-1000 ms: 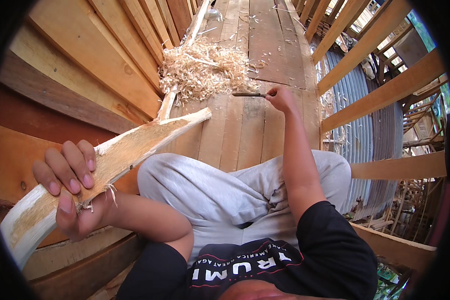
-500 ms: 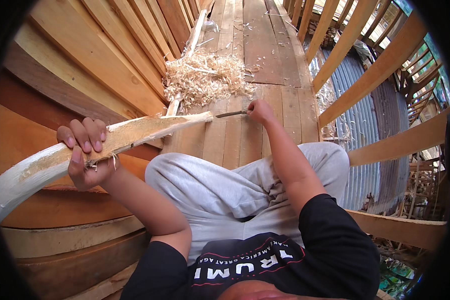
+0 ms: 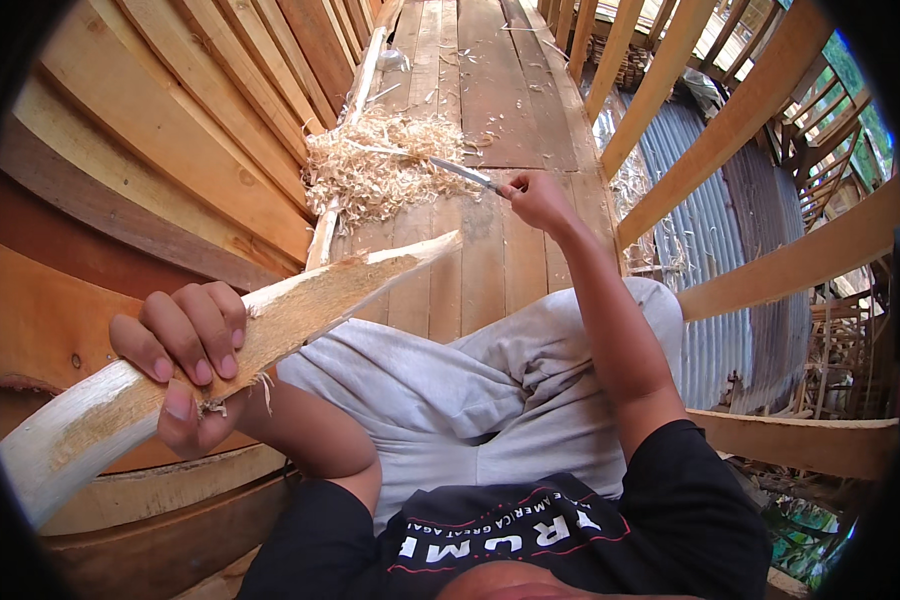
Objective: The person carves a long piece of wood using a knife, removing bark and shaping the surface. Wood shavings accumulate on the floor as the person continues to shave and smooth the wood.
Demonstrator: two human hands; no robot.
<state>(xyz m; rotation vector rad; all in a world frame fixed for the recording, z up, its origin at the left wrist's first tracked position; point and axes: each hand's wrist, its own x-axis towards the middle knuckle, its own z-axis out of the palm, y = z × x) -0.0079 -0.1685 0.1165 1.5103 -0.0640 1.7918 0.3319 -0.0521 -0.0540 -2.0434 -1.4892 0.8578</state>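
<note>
Left hand (image 3: 195, 345) is clasping the wood piece (image 3: 340, 303), fingers wrapped, tip jutting unsupported over the floor (image 3: 482, 290); right hand (image 3: 538, 198) is clenching a knife (image 3: 460, 171); wobbling wood could be deflecting the blade toward the legs (image 3: 420, 390).

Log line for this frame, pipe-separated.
left hand: gripping wood piece | right hand: holding knife, not touching wood piece | shavings: heaped on plank floor

White-tan branch (image 3: 315, 318), grey trousers (image 3: 410, 390), black shirt (image 3: 670, 510)
</note>
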